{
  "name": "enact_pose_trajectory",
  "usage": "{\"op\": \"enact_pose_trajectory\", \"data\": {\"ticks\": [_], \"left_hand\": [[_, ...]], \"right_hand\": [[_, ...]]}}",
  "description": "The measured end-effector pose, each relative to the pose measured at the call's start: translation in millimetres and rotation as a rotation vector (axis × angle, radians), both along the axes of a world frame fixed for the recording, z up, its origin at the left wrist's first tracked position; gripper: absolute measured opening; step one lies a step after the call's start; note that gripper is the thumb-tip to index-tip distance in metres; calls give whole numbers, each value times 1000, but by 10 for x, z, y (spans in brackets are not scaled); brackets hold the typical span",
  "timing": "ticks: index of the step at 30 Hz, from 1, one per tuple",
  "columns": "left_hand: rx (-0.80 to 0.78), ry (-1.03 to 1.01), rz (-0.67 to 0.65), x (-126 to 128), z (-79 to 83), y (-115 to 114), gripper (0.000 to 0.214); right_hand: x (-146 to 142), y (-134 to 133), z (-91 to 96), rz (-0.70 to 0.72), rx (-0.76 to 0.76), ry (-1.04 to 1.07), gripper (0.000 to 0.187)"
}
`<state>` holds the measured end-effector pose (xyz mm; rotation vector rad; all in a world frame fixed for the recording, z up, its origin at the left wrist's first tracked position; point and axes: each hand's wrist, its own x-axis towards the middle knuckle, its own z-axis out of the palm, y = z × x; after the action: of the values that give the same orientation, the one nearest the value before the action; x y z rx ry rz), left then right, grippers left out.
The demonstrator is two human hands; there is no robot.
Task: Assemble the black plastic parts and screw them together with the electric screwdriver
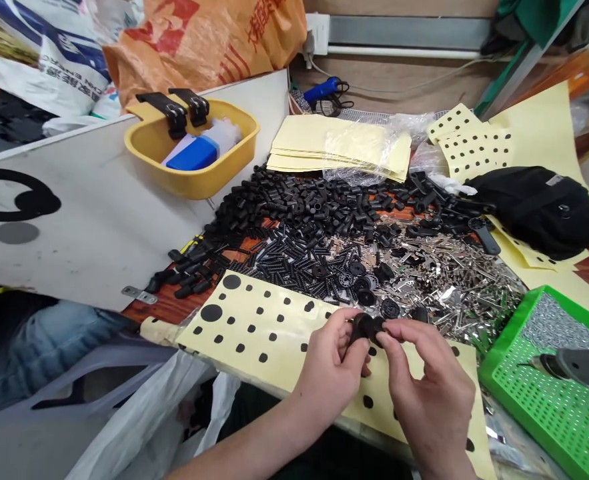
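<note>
My left hand (pixel 331 370) and my right hand (pixel 427 390) meet over a yellow sheet (pixel 254 333) dotted with black round stickers. Together they pinch a small black round plastic part (pixel 365 327); the left fingers curl round its left side, the right thumb and forefinger press its right side. Just beyond the hands lie more black round parts (pixel 361 283), black screws (pixel 294 257), black cylindrical sleeves (pixel 314 200) and a heap of small silver metal pieces (pixel 454 280) on the wooden table.
A yellow tub (pixel 194 180) hangs on a white board (pixel 89 220) at left. A green perforated basket (pixel 549 393) with a grey tool (pixel 574 365) sits at right. A black pouch (pixel 539 207), stacked yellow sheets (pixel 339 143) and plastic bags (pixel 144 420) surround the work spot.
</note>
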<state>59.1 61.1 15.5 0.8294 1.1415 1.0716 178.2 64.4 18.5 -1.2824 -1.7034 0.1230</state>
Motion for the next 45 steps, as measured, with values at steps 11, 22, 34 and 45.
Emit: {"op": "enact_pose_trajectory", "data": {"ticks": [11,22,34,45], "left_hand": [[27,156,-32,-5,-95,-9,47],[137,285,30,-48,-12,-13,29],[420,440,-75,-63,113,-134,30],[415,465,-107,-42,90,-121,25]], "right_hand": [[-29,48,-126,-2,20,-12,7],[118,-8,-203,271,-318,416,15],[297,118,-202,374,-769,756,20],[158,33,-95,272,-553,594,14]]}}
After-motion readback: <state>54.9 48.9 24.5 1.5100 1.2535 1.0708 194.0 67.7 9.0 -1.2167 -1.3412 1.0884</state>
